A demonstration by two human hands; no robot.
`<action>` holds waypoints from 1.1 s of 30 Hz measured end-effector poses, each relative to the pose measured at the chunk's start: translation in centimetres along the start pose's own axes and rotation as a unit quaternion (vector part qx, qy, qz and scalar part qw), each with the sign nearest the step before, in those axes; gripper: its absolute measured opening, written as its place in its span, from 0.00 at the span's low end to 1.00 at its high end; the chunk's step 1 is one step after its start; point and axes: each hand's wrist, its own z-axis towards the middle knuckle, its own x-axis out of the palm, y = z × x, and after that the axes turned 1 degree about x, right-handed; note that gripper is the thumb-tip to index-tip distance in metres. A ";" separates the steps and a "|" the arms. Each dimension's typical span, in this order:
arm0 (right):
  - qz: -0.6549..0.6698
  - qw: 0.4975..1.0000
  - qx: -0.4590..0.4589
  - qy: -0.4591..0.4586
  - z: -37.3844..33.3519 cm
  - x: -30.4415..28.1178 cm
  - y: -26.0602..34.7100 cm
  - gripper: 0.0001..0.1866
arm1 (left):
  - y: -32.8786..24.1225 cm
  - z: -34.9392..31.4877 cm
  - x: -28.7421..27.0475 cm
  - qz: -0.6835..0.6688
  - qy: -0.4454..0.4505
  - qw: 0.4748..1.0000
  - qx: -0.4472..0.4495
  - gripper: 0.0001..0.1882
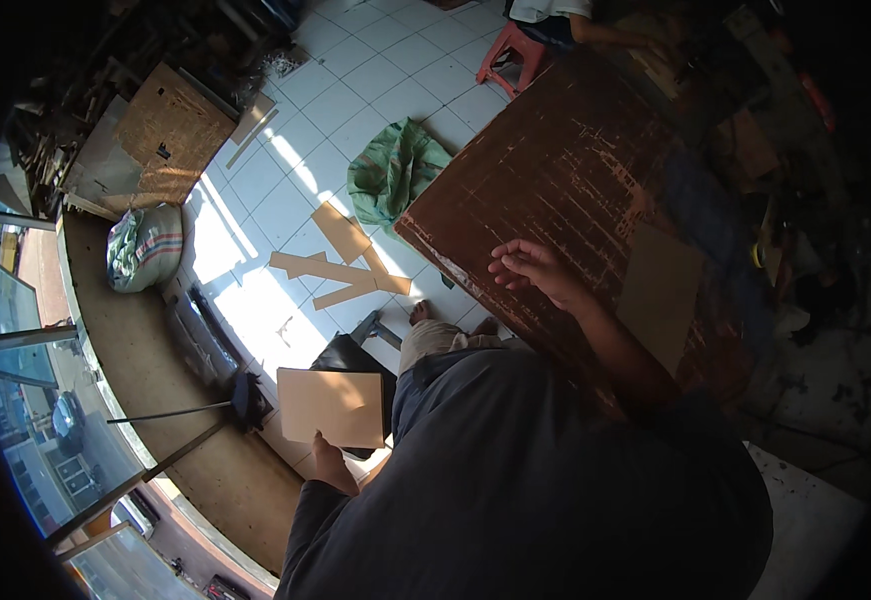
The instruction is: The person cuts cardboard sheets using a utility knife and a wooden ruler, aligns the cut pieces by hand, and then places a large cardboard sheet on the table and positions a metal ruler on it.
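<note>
My left hand (329,462) grips the near edge of a tan rectangular board (330,400), thumb on top; the fingers beneath are hidden. This board is held to the left of my body, above a dark object (351,352) that it partly covers. Over the left side of the worn brown table (525,170), my right hand (540,274) hovers with loosely bent, slightly parted fingers and nothing visible in them. Another tan sheet (663,290) lies on the table, to the right of my right forearm.
Tan offcut strips (340,270) lie scattered on the white tiled floor (355,90). Beside the table sits a green sack (395,172). A stuffed white sack (150,245) stands near the windows. Beyond the table, another person (555,15) is by a red stool (511,60).
</note>
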 end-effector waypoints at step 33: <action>-0.097 0.686 0.030 -0.720 -28.1 -19.0 -19.4 0.21 | -12.9 -30.0 52.7 0.321 0.319 0.575 0.682 0.32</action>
